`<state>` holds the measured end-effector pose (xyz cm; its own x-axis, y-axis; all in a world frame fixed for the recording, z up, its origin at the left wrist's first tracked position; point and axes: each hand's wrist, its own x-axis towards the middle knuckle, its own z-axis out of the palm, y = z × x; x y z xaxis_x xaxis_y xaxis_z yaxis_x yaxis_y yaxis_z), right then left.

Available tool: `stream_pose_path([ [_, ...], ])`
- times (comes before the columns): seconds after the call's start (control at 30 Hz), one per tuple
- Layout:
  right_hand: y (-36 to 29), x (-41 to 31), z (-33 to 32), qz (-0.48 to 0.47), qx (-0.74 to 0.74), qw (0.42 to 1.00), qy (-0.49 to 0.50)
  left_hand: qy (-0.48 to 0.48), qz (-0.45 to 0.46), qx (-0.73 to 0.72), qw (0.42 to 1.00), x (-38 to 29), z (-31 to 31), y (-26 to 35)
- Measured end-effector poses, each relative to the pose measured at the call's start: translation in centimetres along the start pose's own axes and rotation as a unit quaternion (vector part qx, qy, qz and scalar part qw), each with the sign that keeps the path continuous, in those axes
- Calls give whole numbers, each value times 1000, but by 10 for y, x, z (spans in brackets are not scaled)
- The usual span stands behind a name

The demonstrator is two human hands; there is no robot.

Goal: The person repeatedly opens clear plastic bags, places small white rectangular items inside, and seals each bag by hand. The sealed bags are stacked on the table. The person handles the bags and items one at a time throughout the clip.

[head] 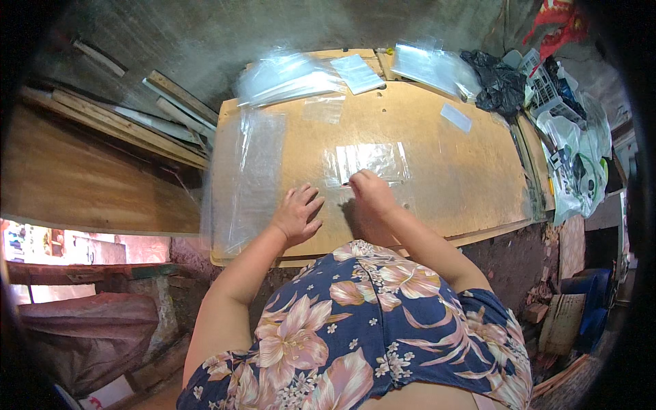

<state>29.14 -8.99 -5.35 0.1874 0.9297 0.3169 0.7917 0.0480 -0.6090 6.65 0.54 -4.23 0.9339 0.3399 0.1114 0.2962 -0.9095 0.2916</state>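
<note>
My right hand (373, 192) is pinched on a small thin tool (346, 184), its tip dark and reddish. Most of the tool is hidden by my fingers, so its kind is unclear. The tip is at the lower edge of a clear plastic sheet (370, 159), which lies flat and shiny on the wooden board (451, 169). To the left, my left hand (300, 212) rests palm down with spread fingers and holds nothing. Beside it a long clear plastic sheet (253, 174) covers the board's left end.
Stacked clear plastic sheets (287, 77) lie along the back, with another stack (428, 64) farther right. A black plastic bag (494, 82) and a grey plastic crate (551, 84) crowd the right corner. Wooden planks (123, 123) lean at left. A small translucent piece (456, 118) lies on the board.
</note>
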Motion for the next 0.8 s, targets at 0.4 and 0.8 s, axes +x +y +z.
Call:
stream_pose_path([
  [0.4,4,18,38,-42,-123,990,-58,-13,-1,-3,1000,0,0,-3],
  [0.8,3,16,35,-29,-132,987,-84,0,-1,-17,1000,1,0,-3],
])
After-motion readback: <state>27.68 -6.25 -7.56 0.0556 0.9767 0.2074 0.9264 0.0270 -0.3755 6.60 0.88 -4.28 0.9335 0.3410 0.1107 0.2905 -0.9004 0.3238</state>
